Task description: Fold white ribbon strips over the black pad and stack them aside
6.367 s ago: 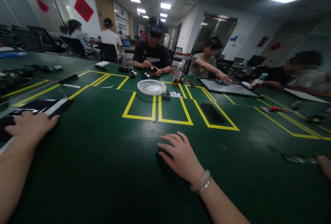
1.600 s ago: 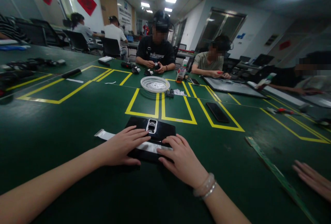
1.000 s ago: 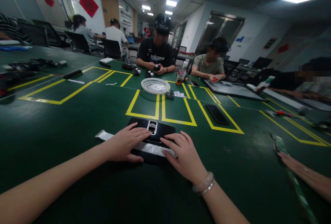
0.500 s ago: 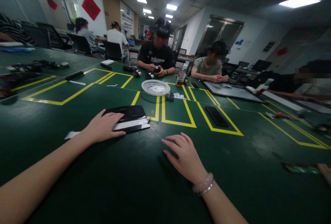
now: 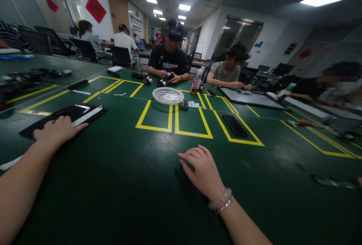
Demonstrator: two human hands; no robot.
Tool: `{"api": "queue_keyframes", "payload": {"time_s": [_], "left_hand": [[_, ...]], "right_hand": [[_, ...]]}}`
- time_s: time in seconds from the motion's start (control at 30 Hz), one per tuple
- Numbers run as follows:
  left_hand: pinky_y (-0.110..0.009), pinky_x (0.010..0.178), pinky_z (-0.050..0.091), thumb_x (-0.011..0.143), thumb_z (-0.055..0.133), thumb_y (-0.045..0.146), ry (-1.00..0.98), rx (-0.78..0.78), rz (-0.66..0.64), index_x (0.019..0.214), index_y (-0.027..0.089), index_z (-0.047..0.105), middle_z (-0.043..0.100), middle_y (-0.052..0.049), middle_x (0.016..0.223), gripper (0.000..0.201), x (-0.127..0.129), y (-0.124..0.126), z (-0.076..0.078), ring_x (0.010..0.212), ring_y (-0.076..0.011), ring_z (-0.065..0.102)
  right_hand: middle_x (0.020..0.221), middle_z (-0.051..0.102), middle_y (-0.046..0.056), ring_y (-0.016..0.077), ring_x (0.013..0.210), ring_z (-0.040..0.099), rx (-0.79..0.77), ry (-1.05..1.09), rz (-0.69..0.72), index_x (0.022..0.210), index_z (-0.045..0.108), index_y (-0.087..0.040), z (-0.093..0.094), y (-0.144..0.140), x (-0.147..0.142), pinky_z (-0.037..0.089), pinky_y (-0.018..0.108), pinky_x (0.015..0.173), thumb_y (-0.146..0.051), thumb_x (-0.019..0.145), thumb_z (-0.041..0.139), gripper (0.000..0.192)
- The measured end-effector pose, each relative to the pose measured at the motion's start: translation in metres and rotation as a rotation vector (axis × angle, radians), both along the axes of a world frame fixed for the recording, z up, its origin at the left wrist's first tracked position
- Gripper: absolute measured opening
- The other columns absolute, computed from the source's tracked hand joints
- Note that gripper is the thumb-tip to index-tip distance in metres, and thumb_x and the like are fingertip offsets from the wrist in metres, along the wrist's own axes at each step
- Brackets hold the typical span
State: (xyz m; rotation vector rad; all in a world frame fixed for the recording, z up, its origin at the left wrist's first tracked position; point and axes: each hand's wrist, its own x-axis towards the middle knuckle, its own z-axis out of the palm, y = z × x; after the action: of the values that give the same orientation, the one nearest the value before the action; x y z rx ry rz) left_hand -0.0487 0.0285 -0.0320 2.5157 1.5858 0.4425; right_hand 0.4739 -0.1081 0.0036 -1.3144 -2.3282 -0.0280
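Observation:
My left hand (image 5: pixel 58 130) lies flat on the near end of a flat black panel (image 5: pixel 65 116) with a white strip along its edge, at the left of the green table (image 5: pixel 135 184). My right hand (image 5: pixel 202 170) rests palm down on the bare table in front of me, fingers spread, holding nothing. A bead bracelet circles its wrist.
Yellow tape boxes mark the table. A white round fan grille (image 5: pixel 167 95) and a dark phone (image 5: pixel 234 125) lie beyond my hands. Several people sit across and to the right working. A green strip (image 5: pixel 330 181) lies at the right edge. Dark tools sit far left.
My left hand has slid the black panel from the table's middle far to the left. My right hand came off the panel and stays resting on the table.

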Motion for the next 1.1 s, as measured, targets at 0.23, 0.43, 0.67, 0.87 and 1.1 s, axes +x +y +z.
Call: {"api": "queue_keyframes", "payload": {"time_s": [0.23,0.43,0.67,0.87,1.1], "left_hand": [[-0.051,0.061,0.019,0.075,0.025,0.082,0.009,0.563,0.723,0.049,0.005,0.051,0.064,-0.023,0.077,0.085,-0.019,-0.006,-0.026,0.135,-0.0537,0.010],[-0.062,0.074,0.018,0.085,0.031,0.059,-0.065,0.647,0.285,0.045,0.006,0.046,0.066,-0.021,0.083,0.068,-0.014,-0.005,-0.012,0.138,-0.0418,-0.014],[-0.061,0.098,0.005,0.086,0.041,0.050,-0.139,0.746,0.124,0.068,0.010,0.066,0.068,-0.017,0.086,0.050,-0.004,0.004,-0.023,0.141,-0.0341,-0.013],[-0.058,0.100,0.001,0.083,0.045,0.055,-0.169,0.710,0.143,0.071,0.008,0.064,0.068,-0.019,0.094,0.052,-0.007,0.009,-0.033,0.139,-0.0349,-0.017],[-0.058,0.096,0.006,0.070,0.049,0.059,-0.175,0.515,0.193,0.063,0.012,0.060,0.068,-0.017,0.077,0.049,-0.023,0.009,-0.021,0.142,-0.0417,-0.003]], "right_hand": [[0.099,0.072,0.001,0.0193,0.097,0.063,0.017,-0.008,0.007,0.109,0.069,-0.027,-0.001,0.000,-0.001,0.036,0.047,0.106,-0.021,0.093,0.058,0.020],[0.098,0.073,0.002,0.0200,0.096,0.063,0.014,-0.002,0.014,0.108,0.069,-0.026,0.000,-0.001,-0.001,0.037,0.049,0.106,-0.021,0.093,0.057,0.020],[0.098,0.072,0.001,0.0197,0.097,0.063,-0.007,0.010,0.019,0.109,0.069,-0.027,0.000,0.000,-0.002,0.036,0.049,0.106,-0.022,0.094,0.056,0.020],[0.098,0.072,0.002,0.0203,0.098,0.063,-0.009,0.013,0.023,0.109,0.069,-0.026,0.001,-0.003,-0.002,0.035,0.050,0.107,-0.022,0.094,0.056,0.021],[0.098,0.072,0.001,0.0188,0.096,0.063,0.007,-0.010,0.025,0.109,0.068,-0.027,0.001,-0.003,-0.002,0.035,0.048,0.106,-0.020,0.092,0.058,0.020]]}}
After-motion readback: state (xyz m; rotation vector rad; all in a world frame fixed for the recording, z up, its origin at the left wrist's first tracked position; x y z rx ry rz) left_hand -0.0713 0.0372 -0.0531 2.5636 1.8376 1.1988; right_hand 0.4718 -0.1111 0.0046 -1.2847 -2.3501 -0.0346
